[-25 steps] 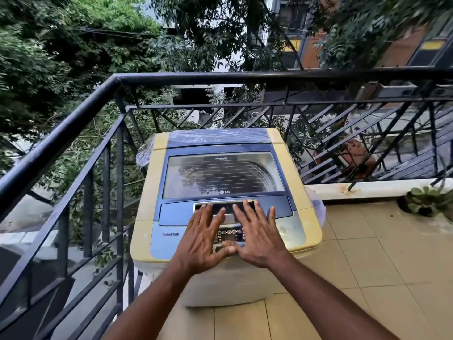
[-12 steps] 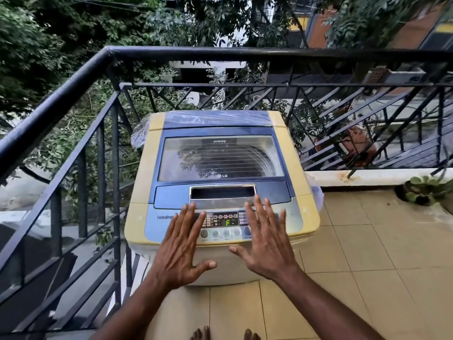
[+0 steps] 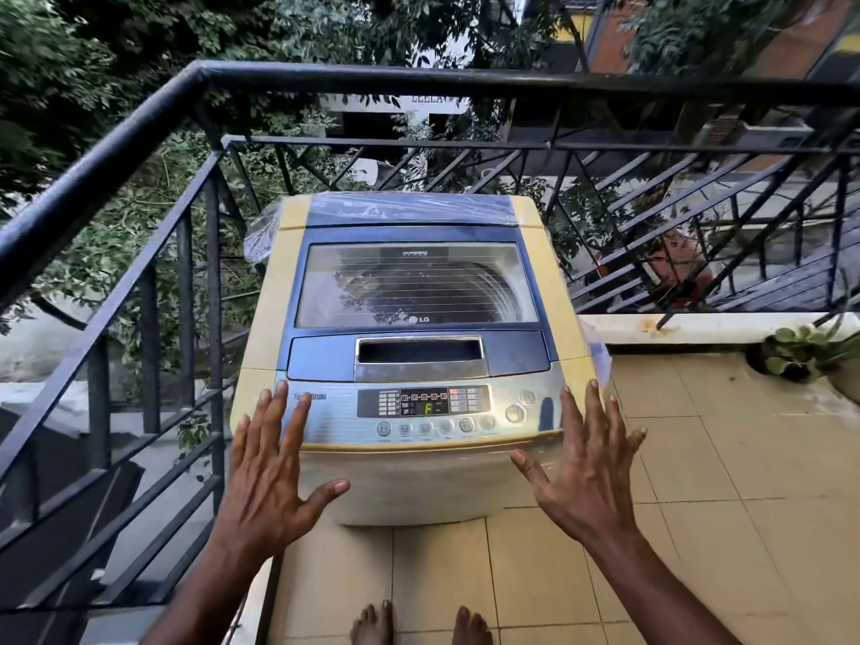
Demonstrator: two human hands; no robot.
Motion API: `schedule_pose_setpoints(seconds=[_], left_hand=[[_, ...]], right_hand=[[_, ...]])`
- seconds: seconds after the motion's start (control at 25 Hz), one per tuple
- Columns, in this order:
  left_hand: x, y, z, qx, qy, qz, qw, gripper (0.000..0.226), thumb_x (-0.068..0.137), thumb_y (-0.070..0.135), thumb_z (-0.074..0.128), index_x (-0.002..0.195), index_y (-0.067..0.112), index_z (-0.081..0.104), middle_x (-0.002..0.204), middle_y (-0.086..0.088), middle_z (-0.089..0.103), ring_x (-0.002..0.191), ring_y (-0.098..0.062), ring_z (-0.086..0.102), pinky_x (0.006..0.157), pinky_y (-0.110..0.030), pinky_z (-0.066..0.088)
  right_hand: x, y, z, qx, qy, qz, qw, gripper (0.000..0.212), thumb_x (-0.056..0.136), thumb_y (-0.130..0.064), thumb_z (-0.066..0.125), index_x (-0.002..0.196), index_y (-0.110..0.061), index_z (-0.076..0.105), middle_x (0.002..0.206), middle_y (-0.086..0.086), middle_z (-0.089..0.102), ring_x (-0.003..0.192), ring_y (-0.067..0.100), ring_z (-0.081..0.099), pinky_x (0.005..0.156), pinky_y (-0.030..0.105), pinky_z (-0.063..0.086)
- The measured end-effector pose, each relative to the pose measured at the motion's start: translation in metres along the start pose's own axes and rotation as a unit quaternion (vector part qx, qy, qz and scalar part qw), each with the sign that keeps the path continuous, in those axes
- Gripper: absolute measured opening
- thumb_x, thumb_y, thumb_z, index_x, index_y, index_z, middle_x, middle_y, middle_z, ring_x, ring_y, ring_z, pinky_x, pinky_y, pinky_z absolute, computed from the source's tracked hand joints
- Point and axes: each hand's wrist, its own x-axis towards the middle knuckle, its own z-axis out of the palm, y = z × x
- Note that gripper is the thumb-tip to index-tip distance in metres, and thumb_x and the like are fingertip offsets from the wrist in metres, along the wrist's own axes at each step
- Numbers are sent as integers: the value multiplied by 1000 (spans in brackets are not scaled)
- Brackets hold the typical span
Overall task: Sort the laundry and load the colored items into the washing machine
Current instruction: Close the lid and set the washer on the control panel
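A top-loading washing machine, yellow and blue, stands on a tiled balcony with its glass lid closed. Its control panel is lit and shows a green "F". My left hand hovers flat, fingers spread, over the machine's front left corner. My right hand is spread the same way over the front right corner. Both hands hold nothing. No laundry is in sight, and the drum's contents cannot be made out through the lid.
A black metal railing encloses the balcony on the left and behind the machine. A potted plant sits at the right edge. My bare toes show at the bottom on the tiled floor.
Both hands have drawn back from the control panel and moved apart toward the machine's front corners. The panel display is uncovered and lit. The view has pulled back and tilted down.
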Motion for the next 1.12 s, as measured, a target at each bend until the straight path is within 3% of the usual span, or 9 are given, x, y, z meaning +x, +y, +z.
schedule_pose_setpoints(seconds=[0.24, 0.48, 0.64, 0.96, 1.12], left_hand=[[-4, 6, -2, -18, -6, -17, 1000, 109, 79, 86, 36, 161, 18, 15, 171, -8, -1, 158, -29, 1, 122, -59, 17], [-4, 16, 2, -32, -9, -8, 999, 107, 80, 84, 41, 161, 20, 14, 171, -6, -2, 158, -27, 0, 123, -55, 15], [-1, 23, 8, -37, -20, 20, 999, 105, 81, 81, 48, 162, 24, 12, 171, -3, 1, 158, -26, 2, 122, -57, 17], [2, 30, 19, -41, -35, 56, 997, 107, 81, 81, 50, 162, 24, 9, 171, -1, -1, 158, -23, -1, 125, -50, 9], [0, 31, 22, -34, -44, 64, 996, 108, 82, 82, 48, 162, 21, 9, 171, -2, -1, 158, -24, 0, 125, -47, 7]], right_hand=[[-8, 0, 3, 13, 5, -7, 1000, 103, 81, -87, 35, 162, -26, 15, 171, 12, 5, 155, 39, 12, 115, 77, 13], [-16, -17, 7, 29, 1, -64, 998, 86, 83, -87, 32, 157, -45, 25, 172, 2, 0, 157, 34, 6, 115, 77, 13], [-21, -32, 12, 21, -3, -91, 996, 80, 83, -87, 32, 152, -47, 36, 172, 1, 0, 157, 34, 6, 115, 76, 13], [-25, -41, 18, 24, -3, -101, 995, 77, 81, -81, 46, 151, -49, 37, 172, -1, -2, 157, 33, 8, 114, 77, 15], [-26, -41, 19, 21, -3, -111, 994, 79, 84, -83, 37, 154, -47, 32, 172, -1, -3, 158, 32, 6, 115, 76, 15]])
